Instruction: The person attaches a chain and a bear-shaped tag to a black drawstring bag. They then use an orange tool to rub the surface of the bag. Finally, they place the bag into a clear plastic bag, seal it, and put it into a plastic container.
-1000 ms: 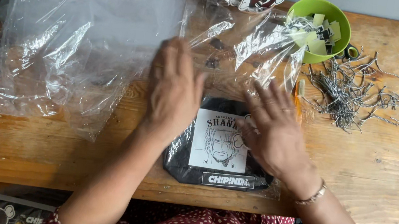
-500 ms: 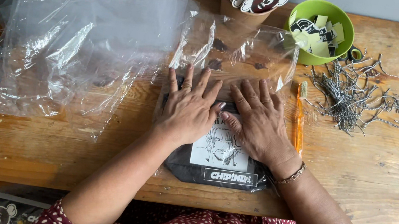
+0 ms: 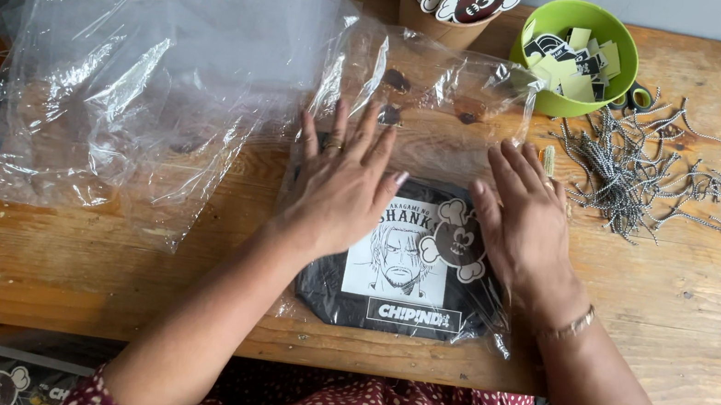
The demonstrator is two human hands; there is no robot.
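Both hands flat on a bagged dark garment near the front edge of the surface (image 3: 718,305).

The left hand (image 3: 346,182) and right hand (image 3: 521,219) lie spread, gripping nothing, on the clear bag (image 3: 430,100); the garment (image 3: 403,268) fills its near end, the bag's long axis running away from the person; loose plastic sheets (image 3: 135,80) crowd the left, cords (image 3: 643,170) the right.

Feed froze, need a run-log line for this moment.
left hand: flat on bagged black garment | right hand: flat on same | holding: nothing | surface: wooden table

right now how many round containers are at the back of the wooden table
2: a brown paper cup of stickers at the back centre, and a green plastic bowl of small cards just right of it. None seem hidden.
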